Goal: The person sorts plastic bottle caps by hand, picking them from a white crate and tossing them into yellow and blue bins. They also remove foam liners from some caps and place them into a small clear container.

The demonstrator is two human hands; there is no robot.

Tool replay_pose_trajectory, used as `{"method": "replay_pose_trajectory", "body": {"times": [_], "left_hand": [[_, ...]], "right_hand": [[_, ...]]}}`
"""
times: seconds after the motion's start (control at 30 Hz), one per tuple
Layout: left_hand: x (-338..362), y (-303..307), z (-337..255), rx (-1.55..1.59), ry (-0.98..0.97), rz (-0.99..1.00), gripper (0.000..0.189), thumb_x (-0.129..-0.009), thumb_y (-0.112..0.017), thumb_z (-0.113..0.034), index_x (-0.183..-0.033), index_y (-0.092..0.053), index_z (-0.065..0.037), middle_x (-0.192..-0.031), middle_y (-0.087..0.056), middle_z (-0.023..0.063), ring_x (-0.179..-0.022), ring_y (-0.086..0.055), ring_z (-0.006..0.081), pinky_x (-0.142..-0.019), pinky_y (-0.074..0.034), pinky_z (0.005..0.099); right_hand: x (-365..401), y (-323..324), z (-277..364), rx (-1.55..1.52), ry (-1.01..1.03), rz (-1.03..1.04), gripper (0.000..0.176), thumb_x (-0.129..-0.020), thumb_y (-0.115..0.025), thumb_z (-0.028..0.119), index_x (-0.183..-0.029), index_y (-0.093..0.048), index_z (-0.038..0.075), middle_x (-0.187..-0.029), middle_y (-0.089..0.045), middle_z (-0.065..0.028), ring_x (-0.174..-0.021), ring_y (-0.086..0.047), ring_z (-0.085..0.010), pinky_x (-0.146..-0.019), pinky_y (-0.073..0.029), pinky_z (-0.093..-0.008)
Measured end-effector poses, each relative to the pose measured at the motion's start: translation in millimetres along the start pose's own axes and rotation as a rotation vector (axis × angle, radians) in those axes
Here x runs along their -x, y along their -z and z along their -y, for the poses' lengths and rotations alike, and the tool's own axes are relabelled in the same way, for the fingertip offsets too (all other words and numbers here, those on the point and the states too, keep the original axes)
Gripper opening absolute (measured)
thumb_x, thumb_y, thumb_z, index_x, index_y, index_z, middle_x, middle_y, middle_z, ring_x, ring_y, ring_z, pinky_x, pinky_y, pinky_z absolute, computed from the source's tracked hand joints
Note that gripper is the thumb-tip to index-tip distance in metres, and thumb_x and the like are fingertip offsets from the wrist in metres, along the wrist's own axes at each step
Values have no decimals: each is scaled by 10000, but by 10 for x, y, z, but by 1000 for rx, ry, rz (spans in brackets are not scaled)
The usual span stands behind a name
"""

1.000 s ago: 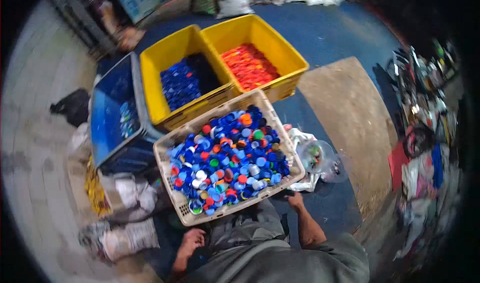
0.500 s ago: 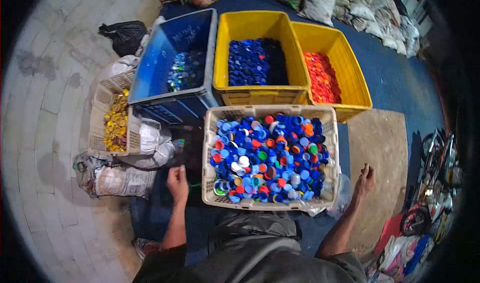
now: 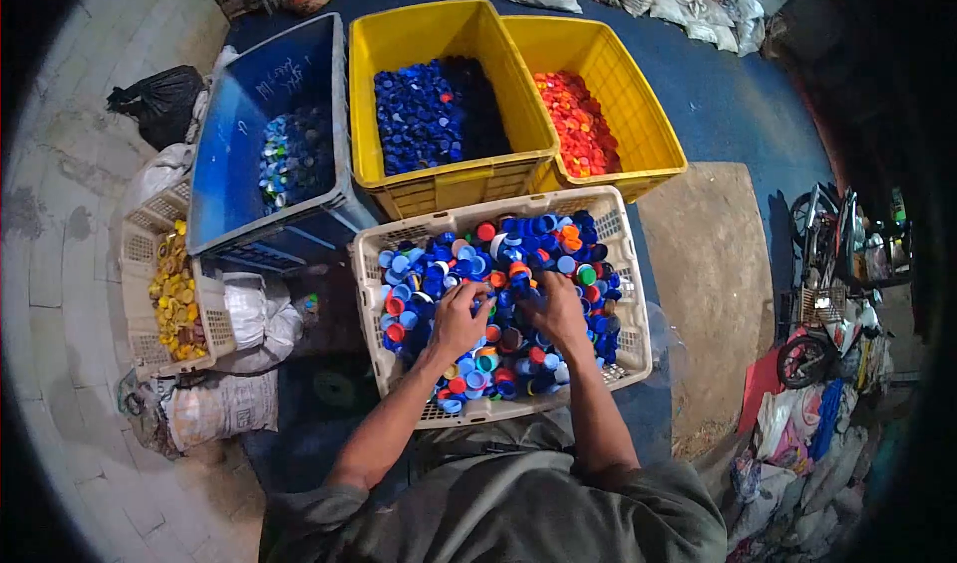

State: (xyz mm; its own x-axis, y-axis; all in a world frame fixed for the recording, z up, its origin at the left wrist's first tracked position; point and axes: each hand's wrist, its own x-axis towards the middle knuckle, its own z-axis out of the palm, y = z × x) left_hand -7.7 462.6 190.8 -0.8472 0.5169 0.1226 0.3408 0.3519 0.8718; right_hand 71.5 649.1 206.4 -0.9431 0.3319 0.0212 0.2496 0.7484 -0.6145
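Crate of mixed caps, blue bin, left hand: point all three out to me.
Crate of mixed caps [image 3: 631,339], head view, on its right-hand wall.
Blue bin [image 3: 227,164], head view, on its bare inner side wall.
Left hand [image 3: 460,322], head view, on the back of the hand.

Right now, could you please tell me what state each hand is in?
Left hand: partly curled over the caps; grip unclear.
Right hand: down among the caps; grip unclear.

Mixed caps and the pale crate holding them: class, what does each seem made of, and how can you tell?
Mixed caps: probably smooth, fairly glossy plastic; bright, uniform colours, thin rims. Pale crate: likely rigid plastic, duller finish; perforated walls, continuous rim.
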Motion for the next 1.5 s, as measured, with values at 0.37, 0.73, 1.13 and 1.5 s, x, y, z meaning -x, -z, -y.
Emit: {"method": "replay_pose_trajectory", "body": {"times": [0.37, 0.73, 1.13, 1.5], "left_hand": [[-332, -631, -10, -98, 102, -41, 259, -767, -677, -22, -1023, -638, -28, -904, -695, 136, -781, -677, 270, -695, -532, 353], [-239, -435, 5, 545, 422, -225, 238, -959, -480, -26, -1167, -586, 20, -1041, -611, 112, -834, -677, 193, -695, -568, 298], [-245, -221, 72, 1146, 714, -166, 288, -874, -495, -14, -1149, -575, 13, -1004, -604, 91, -883, -615, 214, -776, -536, 349], [-596, -429, -257, 992, 735, 31, 259, -895, -682, -219, -1073, -588, -56, -987, -622, 50, -862, -614, 155, -732, -524, 323]], "right_hand": [[-197, -164, 2, 76, 107, -40, 463, -791, -617, 105, -1216, -498, -33, -887, -638, -197, -785, -587, -375, -716, -460, -455], [-423, 371, -267, -117, 65, 0, 255, -799, -638, 60, -1054, -642, 67, -1052, -545, -252, -883, -600, -417, -773, -502, -463], [-984, 193, -361, 251, 119, -153, 207, -735, -653, 106, -936, -649, 59, -989, -506, -227, -892, -545, -391, -728, -478, -476], [-580, 453, -215, -169, 233, 40, 115, -784, -651, 48, -898, -665, 36, -1037, -609, -200, -950, -600, -397, -820, -494, -434]]}}
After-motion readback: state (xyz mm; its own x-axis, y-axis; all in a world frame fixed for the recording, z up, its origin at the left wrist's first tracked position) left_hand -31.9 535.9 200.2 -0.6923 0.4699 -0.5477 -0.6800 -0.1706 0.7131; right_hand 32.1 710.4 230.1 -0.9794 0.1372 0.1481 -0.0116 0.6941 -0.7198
